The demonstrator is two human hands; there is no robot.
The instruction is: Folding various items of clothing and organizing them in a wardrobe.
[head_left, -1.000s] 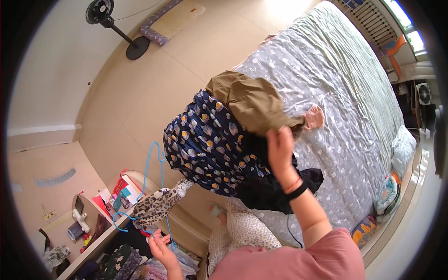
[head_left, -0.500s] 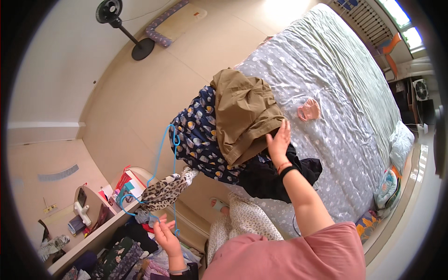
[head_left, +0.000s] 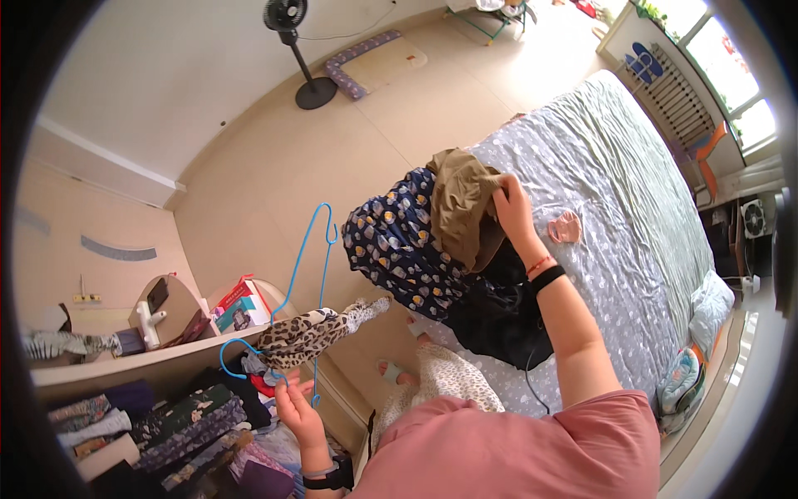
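My left hand (head_left: 298,413) is closed at the lower end of thin blue hangers (head_left: 293,287), its fingers partly hidden. A leopard-print garment (head_left: 299,337) with a pale, bunched end hangs across them. My right hand (head_left: 515,212) pinches the edge of a khaki-brown garment (head_left: 459,204) and lifts it, so the cloth folds and bunches. Beneath and beside the brown cloth lies a dark blue patterned garment (head_left: 397,241), draped over the bed's near-left corner. A black garment (head_left: 497,320) lies right below, under my right forearm.
The bed (head_left: 598,191) has a grey patterned sheet with a small pink cloth item (head_left: 565,227) on it. An open wardrobe compartment of folded clothes (head_left: 191,424) is at lower left. A box (head_left: 241,308) sits on its top. A black fan (head_left: 314,93) stands on the far floor.
My right hand has gone from resting flat on the brown garment to gripping its edge, which is now folded up and bunched. The view has shifted; my left hand stays at the hangers.
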